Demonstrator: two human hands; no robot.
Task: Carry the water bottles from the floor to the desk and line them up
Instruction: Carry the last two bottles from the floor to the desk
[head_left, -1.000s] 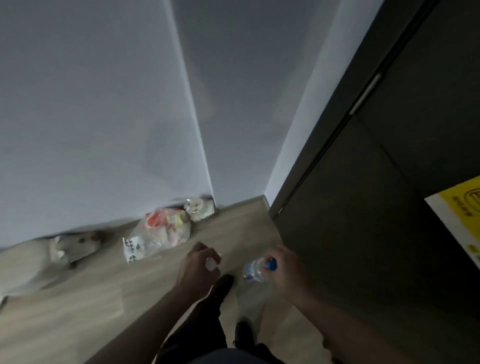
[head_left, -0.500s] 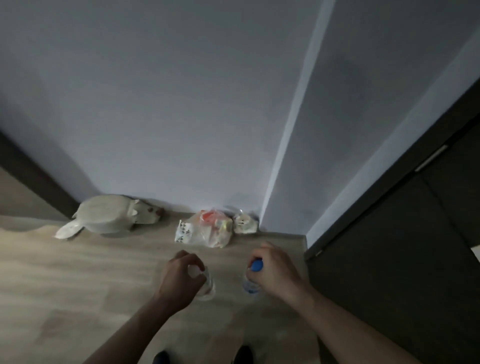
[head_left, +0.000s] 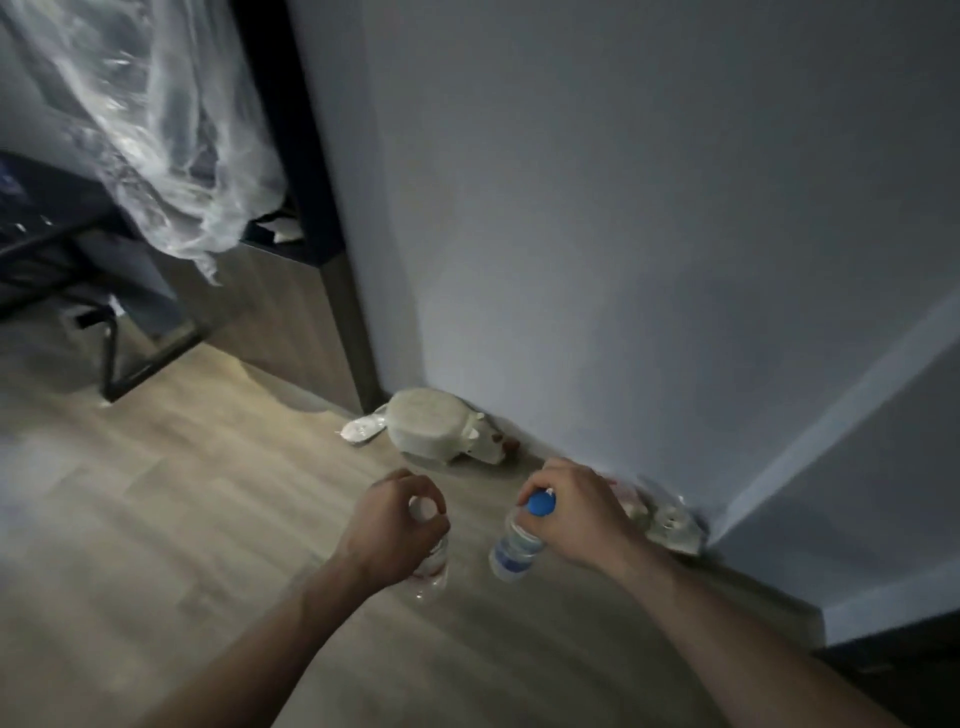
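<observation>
The left hand (head_left: 392, 525) grips a white-capped bottle (head_left: 431, 564) by its neck; the right hand (head_left: 574, 512) grips a blue-capped bottle (head_left: 514, 548) the same way. Both bottles hang above the wooden floor (head_left: 182, 519), side by side. Beyond them, a pale plush toy (head_left: 431, 431) lies against the wall (head_left: 623, 234).

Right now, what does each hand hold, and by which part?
The left hand grips a white-capped bottle around its neck; the right hand grips a blue-capped bottle near its cap. Both bottles hang below the hands.
</observation>
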